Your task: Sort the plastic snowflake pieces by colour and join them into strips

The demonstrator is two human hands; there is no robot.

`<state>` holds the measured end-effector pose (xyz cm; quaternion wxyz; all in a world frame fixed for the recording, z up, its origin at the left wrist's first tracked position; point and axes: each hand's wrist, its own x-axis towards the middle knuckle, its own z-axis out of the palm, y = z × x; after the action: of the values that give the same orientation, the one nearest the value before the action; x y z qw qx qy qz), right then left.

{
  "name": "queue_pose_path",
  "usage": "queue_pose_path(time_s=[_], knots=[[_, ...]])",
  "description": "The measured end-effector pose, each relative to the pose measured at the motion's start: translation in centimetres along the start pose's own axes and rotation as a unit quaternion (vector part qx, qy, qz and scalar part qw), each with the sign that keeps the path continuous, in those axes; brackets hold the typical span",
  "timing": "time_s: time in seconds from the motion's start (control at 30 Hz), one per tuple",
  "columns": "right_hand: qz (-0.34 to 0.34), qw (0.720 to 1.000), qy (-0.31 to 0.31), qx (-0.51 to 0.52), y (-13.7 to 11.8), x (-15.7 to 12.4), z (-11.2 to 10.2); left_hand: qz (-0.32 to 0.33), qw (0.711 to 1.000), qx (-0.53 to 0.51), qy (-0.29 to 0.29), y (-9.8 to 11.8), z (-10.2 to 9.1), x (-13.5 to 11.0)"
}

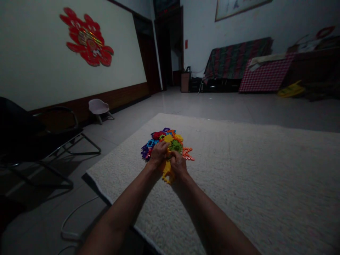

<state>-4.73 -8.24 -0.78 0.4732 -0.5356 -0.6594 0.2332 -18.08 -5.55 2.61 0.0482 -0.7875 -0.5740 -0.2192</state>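
Hands (158, 151), curled close together, pinch what looks like a yellow piece (169, 153) in dim light.

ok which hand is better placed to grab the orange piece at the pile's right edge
Probably the right hand: it sits closer to the orange piece, while the left hand is farther away.

The premises present as a home, specifically a living room. Evidence noted: a large red cut-out decoration (89, 40) on the pale left wall (123, 46); a small, low, pale-pink chair (98, 106) nearby; a low black cabinet (221, 85) under a dark red-and-green striped cloth (236, 60); a wide cream textured mat (252, 177) (dark at its edge) on pale glossy floor tiles (148, 110).
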Motion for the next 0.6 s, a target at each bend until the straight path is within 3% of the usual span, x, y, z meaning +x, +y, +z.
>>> queue_pose_path(time_s=[0.07,0.17,0.3,0.37,0.47,0.6], knots=[[-0.014,1.0,0.007,0.004,0.8,-0.2,-1.4,-0.016,1.0,-0.009,0.013,-1.3,-0.1,0.3],[-0.016,1.0,0.021,-0.001,3.5,-0.4,-5.7,-0.027,0.998,-0.026,0.049,-1.7,0.0,1.0],[-0.005,0.998,0.043,-0.039,7.3,-1.3,-11.7,0.009,0.996,-0.035,0.087,1.5,0.5,1.8],[-0.016,0.998,0.045,-0.052,8.2,-1.9,-13.5,0.059,0.996,-0.035,0.064,4.1,1.0,2.2],[-0.009,0.999,0.037,-0.028,8.2,-2.5,-14.6,0.146,0.989,-0.009,-0.017,7.8,2.0,2.8],[0.006,0.999,0.034,-0.005,7.5,-2.5,-14.6,0.193,0.971,0.049,-0.129,10.3,3.3,3.8]])
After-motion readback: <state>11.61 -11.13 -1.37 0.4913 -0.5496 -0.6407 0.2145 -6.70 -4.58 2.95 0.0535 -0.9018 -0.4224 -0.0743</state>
